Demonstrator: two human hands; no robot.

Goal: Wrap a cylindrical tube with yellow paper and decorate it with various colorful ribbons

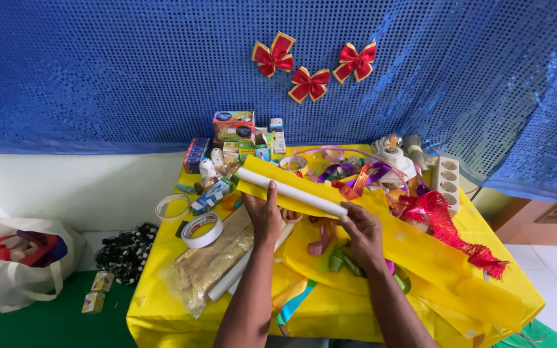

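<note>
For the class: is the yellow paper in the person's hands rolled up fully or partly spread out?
Partly spread. The left hand and right hand hold the white tube on the yellow paper, which trails flat across the table.

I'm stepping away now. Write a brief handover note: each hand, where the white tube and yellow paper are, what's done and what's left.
Left hand: shut on the white tube, thumb on top, about mid-length.
Right hand: pinching the tube's right end against the yellow paper.
Tube lies diagonally across the paper's upper-left end; the paper trails off to the lower right over the yellow-covered table.
Nearby: two tape rolls to the left, red fringe to the right, a second white tube under the left forearm.
Done: tube laid on the paper.
Left: paper not yet wound around the tube; nothing taped.
</note>
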